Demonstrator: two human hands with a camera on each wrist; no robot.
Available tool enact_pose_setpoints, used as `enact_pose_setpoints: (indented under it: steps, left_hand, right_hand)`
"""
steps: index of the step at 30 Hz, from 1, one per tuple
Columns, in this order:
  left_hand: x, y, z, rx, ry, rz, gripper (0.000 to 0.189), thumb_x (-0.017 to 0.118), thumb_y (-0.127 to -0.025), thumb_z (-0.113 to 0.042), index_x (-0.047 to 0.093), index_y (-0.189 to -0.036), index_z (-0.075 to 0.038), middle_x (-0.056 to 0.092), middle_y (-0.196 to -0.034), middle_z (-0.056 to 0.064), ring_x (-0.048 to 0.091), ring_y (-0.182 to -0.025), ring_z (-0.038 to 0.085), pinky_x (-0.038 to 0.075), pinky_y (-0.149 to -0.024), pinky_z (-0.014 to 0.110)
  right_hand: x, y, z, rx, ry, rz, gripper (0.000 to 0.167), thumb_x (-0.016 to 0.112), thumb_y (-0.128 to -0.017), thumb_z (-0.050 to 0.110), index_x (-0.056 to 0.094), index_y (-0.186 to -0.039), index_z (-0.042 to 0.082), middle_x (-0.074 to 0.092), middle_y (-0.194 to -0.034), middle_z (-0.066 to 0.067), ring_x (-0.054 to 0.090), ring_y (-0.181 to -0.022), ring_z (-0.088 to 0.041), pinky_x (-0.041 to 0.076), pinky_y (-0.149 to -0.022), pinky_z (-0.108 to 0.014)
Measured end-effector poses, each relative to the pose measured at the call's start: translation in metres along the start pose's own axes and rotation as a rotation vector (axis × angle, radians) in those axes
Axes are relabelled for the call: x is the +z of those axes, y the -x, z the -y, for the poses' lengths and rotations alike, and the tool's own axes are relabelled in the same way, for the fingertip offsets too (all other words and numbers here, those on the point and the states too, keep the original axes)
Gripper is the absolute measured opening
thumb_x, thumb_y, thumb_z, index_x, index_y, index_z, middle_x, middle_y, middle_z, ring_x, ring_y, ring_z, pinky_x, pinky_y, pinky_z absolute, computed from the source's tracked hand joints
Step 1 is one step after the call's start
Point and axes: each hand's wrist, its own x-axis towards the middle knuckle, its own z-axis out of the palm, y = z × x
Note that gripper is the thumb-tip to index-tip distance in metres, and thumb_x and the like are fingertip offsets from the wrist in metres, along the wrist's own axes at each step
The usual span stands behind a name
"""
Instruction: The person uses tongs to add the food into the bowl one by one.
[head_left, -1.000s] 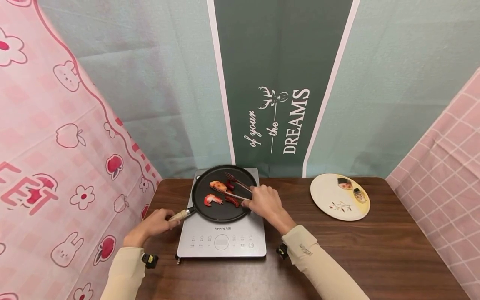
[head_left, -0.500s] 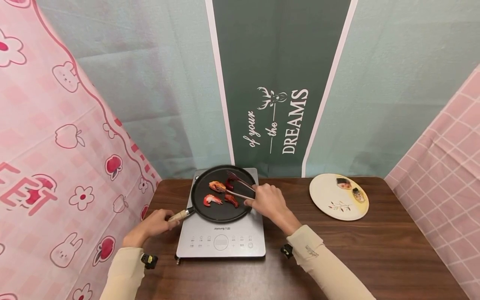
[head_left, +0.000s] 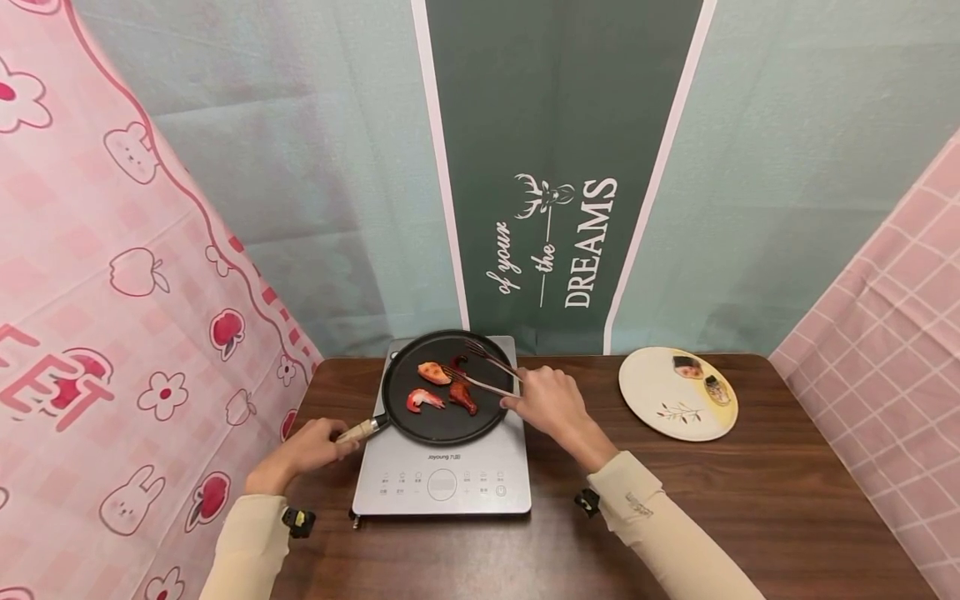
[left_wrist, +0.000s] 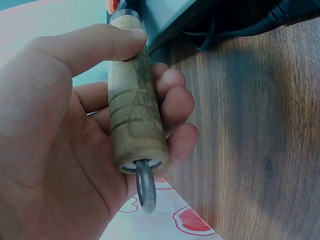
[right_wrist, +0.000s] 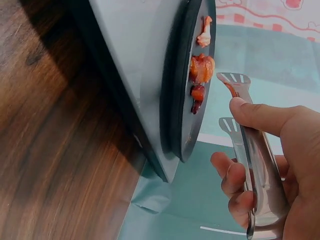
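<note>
My left hand [head_left: 315,446] grips the wooden handle [left_wrist: 135,110] of a black frying pan [head_left: 442,432], thumb on top and fingers curled round underneath. My right hand [head_left: 553,404] holds metal tongs [right_wrist: 262,170], their two arms apart with nothing between the tips. Over the pan's right half, the tongs' tips reach toward the food. In the pan lie a red-and-white shrimp [head_left: 425,400], an orange-yellow piece [head_left: 432,372], a reddish-brown drumstick-like piece [head_left: 462,398] and a dark red piece [head_left: 459,362], partly behind the tongs.
Under the pan is a silver induction cooker [head_left: 442,502] with a control panel. A cream plate [head_left: 651,392] with printed food pictures stands at the table's back right. Patterned cloths surround the wooden table [head_left: 637,483], and a black cable [left_wrist: 250,30] lies beside the cooker.
My right hand and the tongs have shifted right, away from the orange-yellow piece. The reddish-brown piece has moved slightly and lies turned differently. My left hand stays on the handle.
</note>
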Motion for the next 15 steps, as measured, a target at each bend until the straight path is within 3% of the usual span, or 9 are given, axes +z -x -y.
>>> enact_pose_setpoints:
  steps: [7, 15]
  left_hand:
    - [0.0, 0.0, -0.001, -0.006, 0.008, 0.01, 0.02, 0.072, -0.098, -0.024, 0.066, -0.085, -0.01, 0.057, -0.065, -0.003, 0.05, -0.06, 0.012, 0.04, -0.057, 0.027]
    - [-0.001, 0.0, -0.001, -0.018, 0.002, 0.019, 0.021, 0.071, -0.099, -0.025, 0.066, -0.085, -0.01, 0.057, -0.066, -0.004, 0.05, -0.058, 0.01, 0.04, -0.057, 0.026]
  right_hand:
    - [-0.002, 0.003, -0.008, 0.024, -0.008, 0.001, 0.047, 0.088, -0.084, 0.047, 0.078, -0.106, 0.007, 0.061, -0.061, -0.005, 0.061, -0.055, -0.028, 0.045, -0.048, -0.041]
    - [-0.004, 0.008, -0.021, 0.019, 0.022, -0.033, 0.044, 0.089, -0.082, 0.046, 0.075, -0.099, 0.008, 0.065, -0.065, -0.01, 0.064, -0.056, -0.033, 0.047, -0.048, -0.046]
